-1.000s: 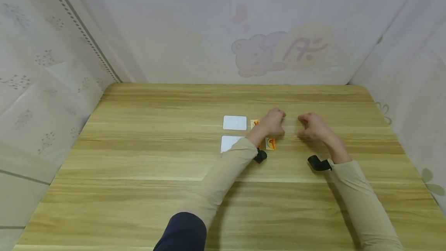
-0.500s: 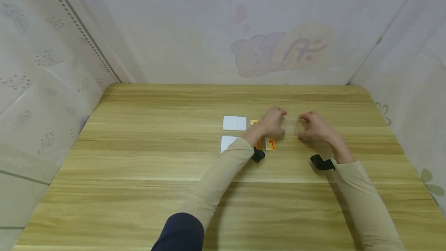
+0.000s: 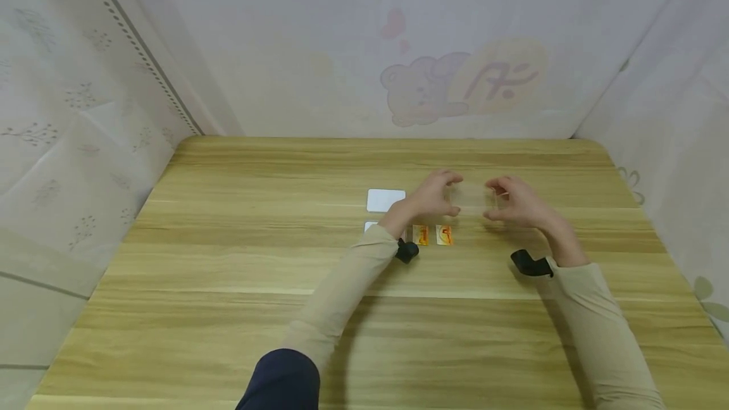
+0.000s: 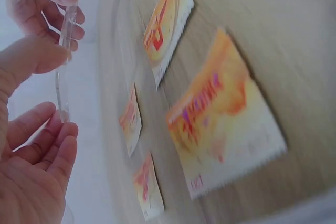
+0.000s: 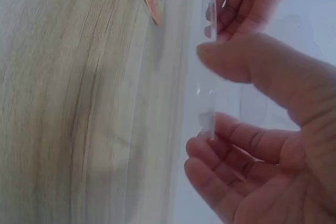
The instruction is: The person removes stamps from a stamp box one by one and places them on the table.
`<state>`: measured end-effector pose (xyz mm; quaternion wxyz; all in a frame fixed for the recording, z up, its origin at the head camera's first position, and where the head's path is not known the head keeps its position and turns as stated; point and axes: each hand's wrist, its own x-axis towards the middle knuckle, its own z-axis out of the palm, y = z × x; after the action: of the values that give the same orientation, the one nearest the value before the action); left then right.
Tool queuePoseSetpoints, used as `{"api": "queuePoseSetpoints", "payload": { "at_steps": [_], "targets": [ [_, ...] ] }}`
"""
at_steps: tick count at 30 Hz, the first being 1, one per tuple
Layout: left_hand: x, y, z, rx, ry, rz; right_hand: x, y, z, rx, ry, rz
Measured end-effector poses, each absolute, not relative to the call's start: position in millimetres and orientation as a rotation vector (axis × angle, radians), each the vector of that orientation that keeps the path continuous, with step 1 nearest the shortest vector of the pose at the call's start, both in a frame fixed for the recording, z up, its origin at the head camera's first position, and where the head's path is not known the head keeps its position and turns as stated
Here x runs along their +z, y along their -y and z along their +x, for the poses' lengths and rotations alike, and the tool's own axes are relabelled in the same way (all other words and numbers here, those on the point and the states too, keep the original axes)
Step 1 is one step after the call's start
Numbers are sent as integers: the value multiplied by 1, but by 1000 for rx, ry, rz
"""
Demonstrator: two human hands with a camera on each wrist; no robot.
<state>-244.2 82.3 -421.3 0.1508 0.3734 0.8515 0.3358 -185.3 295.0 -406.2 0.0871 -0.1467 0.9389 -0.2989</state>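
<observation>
Between both hands is a thin, clear plastic plate (image 3: 473, 199), flat and see-through, raised above the table. My left hand (image 3: 429, 196) grips its left edge, thumb on one side and fingers on the other. The right hand (image 3: 517, 204) holds the opposite edge the same way; in the right wrist view the plate (image 5: 211, 93) appears edge-on between thumb and fingers. Several orange-and-white stamps with toothed edges lie on the table below the left hand, among them a near stamp (image 4: 223, 124) and a farther stamp (image 4: 167, 32). In the head view the left hand hides some.
To the left of the stamps lies a white rounded rectangle (image 3: 385, 200); a second white rectangle (image 3: 370, 226) is mostly covered by the left forearm. The wood-grain table (image 3: 228, 239) meets a printed curtain (image 3: 296, 68) at the back. Black wrist mounts (image 3: 529, 263) jut from the sleeves.
Both hands have risen slightly, lifting the clear plate. My left hand has shifted a little left, uncovering the lower stamps more and hiding an upper one.
</observation>
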Motion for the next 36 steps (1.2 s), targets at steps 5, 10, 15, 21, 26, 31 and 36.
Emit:
{"api": "queuePoseSetpoints", "payload": {
  "at_steps": [5, 10, 15, 21, 26, 31, 36],
  "targets": [
    [-422, -72, -245, 1028, -2413, 1092, -406, -291, -185, -891, -2834, -485],
    [-422, -64, -246, 1051, -2417, 1099, -406, -285, -185, -901, -2860, -535],
    [-421, -58, -245, 1066, -2434, 1095, -405, -279, -186, -923, -2858, -543],
    [-419, -47, -245, 1090, -2435, 1081, -401, -271, -188, -957, -2847, -569],
    [-418, -36, -243, 1103, -2434, 1098, -401, -262, -189, -955, -2848, -606],
    [-417, -25, -242, 1113, -2448, 1092, -403, -253, -191, -996, -2830, -629],
    [-416, -15, -241, 1141, -2440, 1055, -405, -243, -194, -990, -2821, -626]
  ]
}}
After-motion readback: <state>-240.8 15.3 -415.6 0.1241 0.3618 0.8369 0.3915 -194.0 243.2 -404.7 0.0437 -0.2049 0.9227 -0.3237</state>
